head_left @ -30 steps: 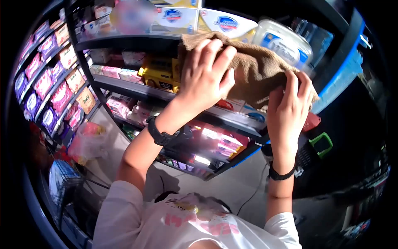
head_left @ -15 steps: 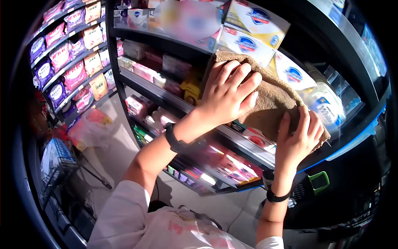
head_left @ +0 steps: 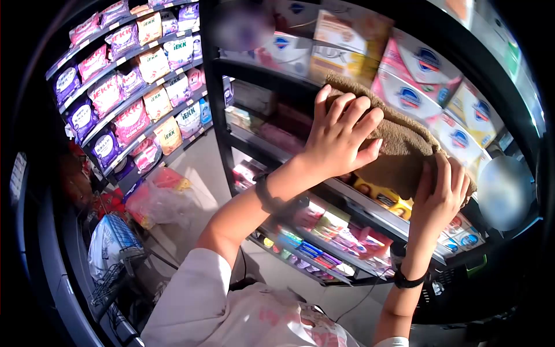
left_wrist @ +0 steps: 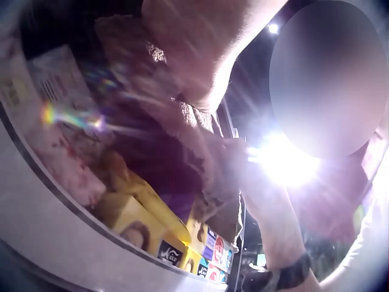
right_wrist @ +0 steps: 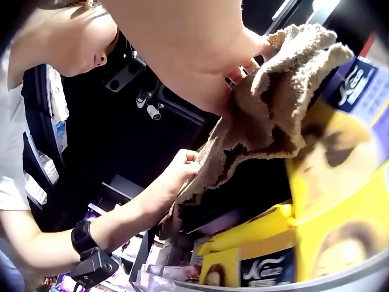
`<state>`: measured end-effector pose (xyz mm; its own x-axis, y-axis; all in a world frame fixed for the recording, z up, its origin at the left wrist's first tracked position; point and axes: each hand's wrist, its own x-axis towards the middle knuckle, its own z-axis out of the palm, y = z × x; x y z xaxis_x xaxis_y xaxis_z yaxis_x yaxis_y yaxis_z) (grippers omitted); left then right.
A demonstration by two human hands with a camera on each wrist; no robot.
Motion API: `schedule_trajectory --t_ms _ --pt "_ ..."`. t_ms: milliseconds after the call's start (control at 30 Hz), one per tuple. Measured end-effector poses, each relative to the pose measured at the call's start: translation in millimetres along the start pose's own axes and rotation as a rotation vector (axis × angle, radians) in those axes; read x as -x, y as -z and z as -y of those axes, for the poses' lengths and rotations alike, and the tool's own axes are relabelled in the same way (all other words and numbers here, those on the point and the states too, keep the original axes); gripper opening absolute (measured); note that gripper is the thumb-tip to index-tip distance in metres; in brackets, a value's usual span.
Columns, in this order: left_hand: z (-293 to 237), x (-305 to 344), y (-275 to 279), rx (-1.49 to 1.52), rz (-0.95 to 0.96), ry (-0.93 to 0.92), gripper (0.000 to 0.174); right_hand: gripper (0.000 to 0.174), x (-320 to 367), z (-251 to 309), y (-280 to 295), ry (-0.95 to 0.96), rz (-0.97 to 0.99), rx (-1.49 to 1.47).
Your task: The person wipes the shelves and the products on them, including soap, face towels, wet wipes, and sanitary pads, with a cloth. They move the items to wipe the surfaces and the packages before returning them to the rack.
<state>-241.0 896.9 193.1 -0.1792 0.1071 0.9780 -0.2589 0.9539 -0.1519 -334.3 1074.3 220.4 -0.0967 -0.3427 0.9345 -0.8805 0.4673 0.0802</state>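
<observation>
Gripping with curled fingers at both ends, our left hand and right hand hold the brown cloth bunched between them. We have just shifted it leftward along the shelf, so yellow boxes now sit below our grip and pink-and-white boxes beyond it; we judge the work has reached another stretch.

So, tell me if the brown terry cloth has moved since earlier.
Yes: in the head view, the brown cloth has moved left relative to the white-and-yellow cardboard boxes.
</observation>
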Motion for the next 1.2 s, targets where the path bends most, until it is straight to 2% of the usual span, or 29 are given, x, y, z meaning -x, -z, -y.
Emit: schedule_trajectory --t_ms 133,300,533,667,767,900,1000,1067,1200 --pt "45.1 8.1 15.0 0.045 -0.017 0.006 0.04 0.027 -7.5 43.2 -23.4 0.021 -0.056 0.019" --pt "93.9 18.5 31.0 0.017 -0.028 -0.015 0.039 0.034 -17.7 85.2 -43.6 0.044 -0.019 0.063" --pt "169.9 33.6 65.6 -0.124 0.022 0.063 0.034 0.036 -43.3 159.6 -83.4 0.14 -0.008 0.013" --pt "210.6 42.1 82.3 -0.164 0.048 0.045 0.036 0.034 -56.7 201.8 -106.9 0.201 -0.065 -0.034" --pt "213.1 39.5 89.3 -0.183 0.104 -0.009 0.036 0.033 -58.6 217.8 -112.8 0.199 -0.046 -0.046" --pt "210.8 34.4 89.5 -0.155 0.104 -0.031 0.037 0.037 -58.5 209.2 -113.3 0.22 -0.044 -0.136" --pt "210.9 28.0 80.5 -0.237 0.006 -0.069 0.03 0.04 -59.0 203.4 -111.0 0.211 -0.013 -0.186" --pt "210.1 26.2 75.9 -0.228 -0.042 -0.064 0.026 0.034 -57.6 202.6 -116.5 0.227 -0.097 -0.195" --pt "199.7 27.8 80.5 -0.24 0.013 0.031 0.026 0.036 -53.1 195.8 -115.1 0.199 -0.137 -0.189"
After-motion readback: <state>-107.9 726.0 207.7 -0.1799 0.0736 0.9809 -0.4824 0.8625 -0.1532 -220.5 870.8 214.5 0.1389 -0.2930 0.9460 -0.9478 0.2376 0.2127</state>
